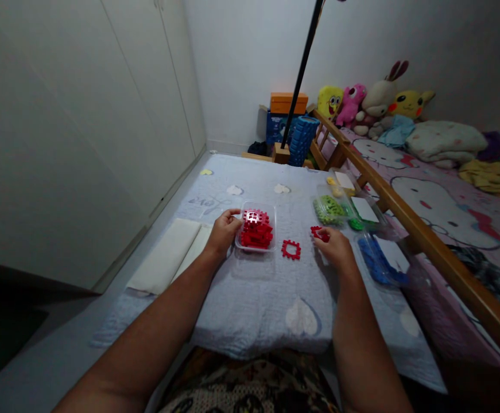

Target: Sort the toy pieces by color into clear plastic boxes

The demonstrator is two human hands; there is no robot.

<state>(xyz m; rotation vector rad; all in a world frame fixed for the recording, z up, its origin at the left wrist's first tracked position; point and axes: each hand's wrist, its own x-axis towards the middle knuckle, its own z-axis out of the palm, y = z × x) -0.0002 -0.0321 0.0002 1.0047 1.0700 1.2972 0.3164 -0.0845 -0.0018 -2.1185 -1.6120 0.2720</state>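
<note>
My left hand [223, 233] touches the clear tub [255, 250] at its left rim, grip unclear; my right hand [334, 246] pinches a red piece [316, 231] right of the red frame [285, 249]; I seem mid-handling, and letting go calls for lightness.

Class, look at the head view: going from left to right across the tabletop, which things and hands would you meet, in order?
White folded cloth, left hand, clear box of red pieces, red notched frame, right hand, blue pieces.
</note>
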